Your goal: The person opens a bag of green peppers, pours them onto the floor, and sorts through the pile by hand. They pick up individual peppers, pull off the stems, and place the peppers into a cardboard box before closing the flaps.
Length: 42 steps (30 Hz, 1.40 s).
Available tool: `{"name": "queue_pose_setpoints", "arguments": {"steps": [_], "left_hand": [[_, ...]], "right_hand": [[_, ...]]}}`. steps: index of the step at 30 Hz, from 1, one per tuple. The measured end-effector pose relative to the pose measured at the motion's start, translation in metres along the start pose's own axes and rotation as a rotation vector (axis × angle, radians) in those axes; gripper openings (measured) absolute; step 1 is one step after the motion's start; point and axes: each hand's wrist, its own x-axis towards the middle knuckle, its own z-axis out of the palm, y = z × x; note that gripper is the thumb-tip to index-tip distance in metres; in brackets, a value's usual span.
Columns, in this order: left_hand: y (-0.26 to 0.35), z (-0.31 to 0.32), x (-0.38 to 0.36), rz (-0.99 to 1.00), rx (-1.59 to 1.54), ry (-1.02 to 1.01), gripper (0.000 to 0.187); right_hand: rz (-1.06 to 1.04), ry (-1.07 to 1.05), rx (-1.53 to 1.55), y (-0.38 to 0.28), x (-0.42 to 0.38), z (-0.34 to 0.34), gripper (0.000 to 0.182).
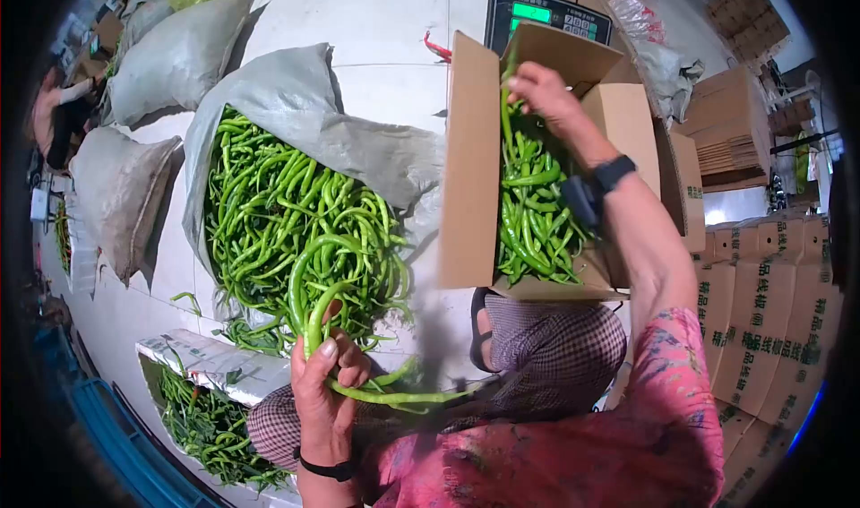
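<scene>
Far left: filled grey sacks [175, 55] lie on the pale floor, and a second person [54, 118] crouches beside them. Next, an open grey sack [296, 105] spills a heap of long green peppers [287, 212]. Below it, a low white tray [215, 365] holds more peppers. The left hand [324, 391] is closed around a bunch of peppers [313, 302], held upright above the knee. Centre right: a cardboard box [470, 176] stands on a scale [546, 11], partly filled with peppers. The right hand [548, 91] reaches into the box, fingers pinched on one pepper [507, 114]. Far right: stacked printed cartons [770, 311].
</scene>
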Motion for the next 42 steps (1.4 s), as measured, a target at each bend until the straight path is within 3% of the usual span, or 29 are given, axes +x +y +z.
{"name": "queue_pose_setpoints", "arguments": {"steps": [1,3,6,10,12,16,17,19,23,25,27,29,31,34,35,37,39,41,42], "left_hand": [[0.002,-0.002,0.0,-0.006,0.002,0.011,0.054],[0.002,-0.006,0.002,0.022,-0.016,-0.069,0.054],[0.0,-0.005,0.001,0.054,-0.046,-0.076,0.053],[-0.002,-0.001,-0.002,0.059,-0.035,-0.072,0.053],[-0.002,-0.004,-0.005,0.078,-0.03,-0.08,0.053],[-0.003,-0.009,-0.009,0.094,-0.024,-0.086,0.054],[-0.004,-0.01,-0.009,0.094,-0.027,-0.073,0.055],[-0.004,-0.008,-0.01,0.085,-0.028,-0.059,0.055],[-0.008,-0.003,-0.008,0.062,0.049,-0.022,0.054],[-0.01,-0.001,-0.007,0.047,0.095,-0.002,0.053],[-0.009,0.001,-0.006,0.039,0.106,0.019,0.052],[-0.009,-0.002,-0.005,0.022,0.096,0.019,0.051],[-0.011,-0.001,-0.005,0.002,0.09,0.01,0.05],[-0.012,0.0,-0.002,-0.015,0.101,0.0,0.047],[-0.013,0.001,0.0,-0.012,0.098,0.003,0.047],[-0.012,-0.001,-0.003,-0.017,0.017,-0.034,0.047],[-0.013,-0.005,-0.002,-0.042,-0.05,-0.022,0.054],[-0.012,-0.01,-0.003,-0.026,-0.079,-0.099,0.056],[-0.011,-0.014,-0.004,-0.033,-0.135,-0.151,0.059]], "right_hand": [[-0.156,0.116,0.133,-0.019,-0.016,-0.002,0.019],[-0.237,0.136,0.247,-0.042,-0.04,-0.013,0.018],[-0.456,0.429,0.109,-0.067,-0.055,-0.035,0.019],[-0.411,0.53,0.191,-0.075,-0.058,-0.04,0.018],[-0.62,0.759,0.088,-0.074,-0.056,-0.046,0.019],[-0.513,0.735,-0.158,-0.063,-0.053,-0.047,0.023],[-0.593,0.792,-0.393,-0.052,-0.045,-0.052,0.023],[-0.218,0.537,-0.105,-0.035,-0.039,-0.054,0.026],[0.169,-0.052,-0.401,0.01,-0.048,-0.022,0.033],[0.039,-0.139,-0.602,0.001,-0.06,-0.018,0.038],[0.052,-0.217,-0.479,0.002,-0.075,-0.017,0.039],[-0.339,-0.349,-0.894,0.009,-0.084,-0.016,0.047],[-0.285,-0.4,-0.872,0.011,-0.09,-0.016,0.045],[-0.12,-0.459,-1.158,-0.019,-0.105,-0.003,0.039],[-0.125,-0.461,-1.159,-0.019,-0.104,-0.005,0.039],[-0.143,-0.231,-1.357,-0.013,-0.096,-0.002,0.039],[-0.171,-0.127,-1.282,0.004,-0.074,-0.018,0.039],[-0.49,-0.157,-1.199,0.03,-0.073,-0.032,0.037],[-0.494,-0.12,-1.25,0.014,-0.084,-0.019,0.039]]}}
